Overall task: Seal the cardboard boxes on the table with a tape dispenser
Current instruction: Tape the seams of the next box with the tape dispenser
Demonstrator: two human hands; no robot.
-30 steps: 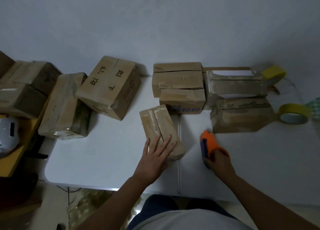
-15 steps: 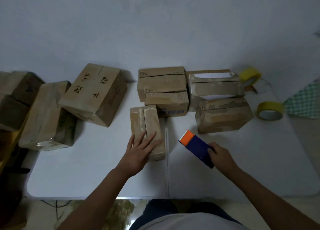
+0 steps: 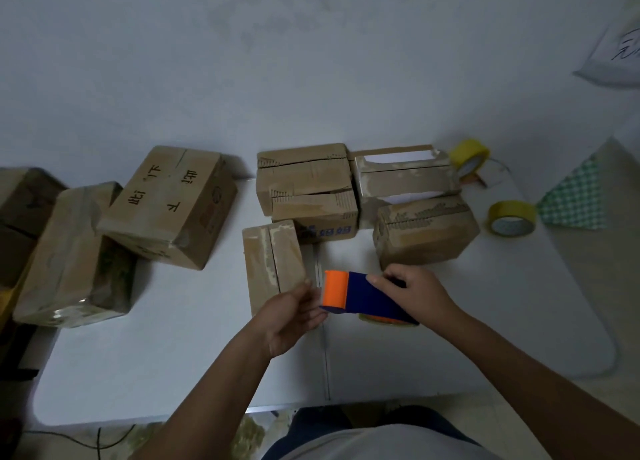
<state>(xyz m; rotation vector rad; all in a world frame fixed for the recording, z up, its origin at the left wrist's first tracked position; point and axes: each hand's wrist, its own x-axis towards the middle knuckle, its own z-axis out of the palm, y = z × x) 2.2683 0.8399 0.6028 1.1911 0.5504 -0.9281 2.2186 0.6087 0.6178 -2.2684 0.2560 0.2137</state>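
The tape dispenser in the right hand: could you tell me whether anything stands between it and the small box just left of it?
Only the left hand, at the orange end of the tape dispenser, lies between it and the small box.

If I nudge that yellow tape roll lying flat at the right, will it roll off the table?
Probably not: the yellow tape roll lies flat on its side, so it would likely slide. It looks light and hollow. The table edge is close, though.

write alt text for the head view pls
Over a white table, the right hand grips a blue and orange tape dispenser while the left hand reaches to its orange end, above a small box. More boxes and two yellow tape rolls sit behind.
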